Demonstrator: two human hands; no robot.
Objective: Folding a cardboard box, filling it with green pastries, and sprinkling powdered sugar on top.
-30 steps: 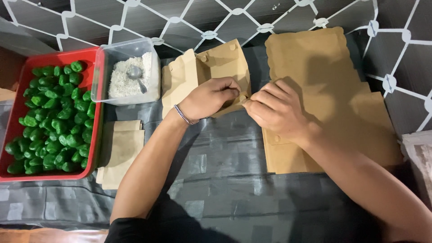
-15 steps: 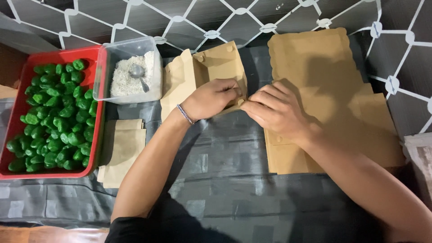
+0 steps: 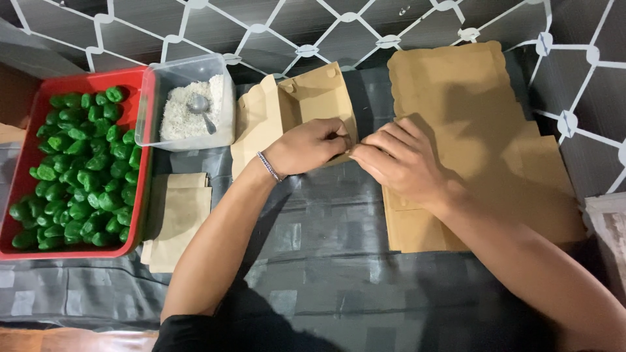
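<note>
Head view shows our left hand (image 3: 312, 145) and right hand (image 3: 398, 160) pinching the half-folded brown cardboard box (image 3: 306, 104), where we judge even, aligned fingertip pressure keeps creases clean.

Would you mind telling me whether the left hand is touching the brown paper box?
Touching: the head view shows the left hand with its fingers pinching the brown paper box at its edge.

My 2 hands crowd the box (image 3: 313, 104); dark cloth (image 3: 326, 248) below lies open, while tub (image 3: 189, 104) and tray (image 3: 26, 163) block my left.
</note>
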